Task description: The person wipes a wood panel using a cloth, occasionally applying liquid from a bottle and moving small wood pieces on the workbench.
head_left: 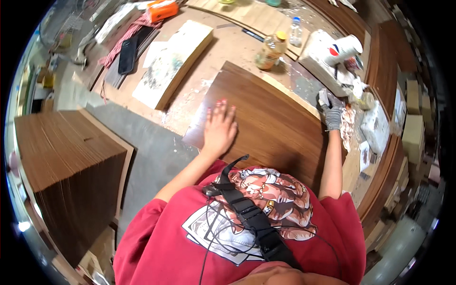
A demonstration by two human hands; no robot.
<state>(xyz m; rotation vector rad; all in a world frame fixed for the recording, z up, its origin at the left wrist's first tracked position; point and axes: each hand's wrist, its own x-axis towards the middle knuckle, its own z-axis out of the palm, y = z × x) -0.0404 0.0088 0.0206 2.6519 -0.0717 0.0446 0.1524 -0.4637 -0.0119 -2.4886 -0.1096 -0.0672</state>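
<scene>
A dark brown wooden board [270,114] lies on the worktable in front of me. My left hand [221,128] is bare and rests flat near the board's left end, fingers stretched out. My right hand [332,114], in a grey knitted glove, is just past the board's right edge. Its fingers close round a small whitish block [324,98]; its exact kind is hard to make out. Close to that hand are a crumpled white cloth [358,88] and a small jar [366,101].
A tall stack of brown boards [71,147] stands at left. On the worktable are a paint-spotted pale block [173,64], a black phone [127,55], an orange pack [162,9], a yellow-capped bottle [271,51], a clear bottle [295,32] and a white cup [346,49].
</scene>
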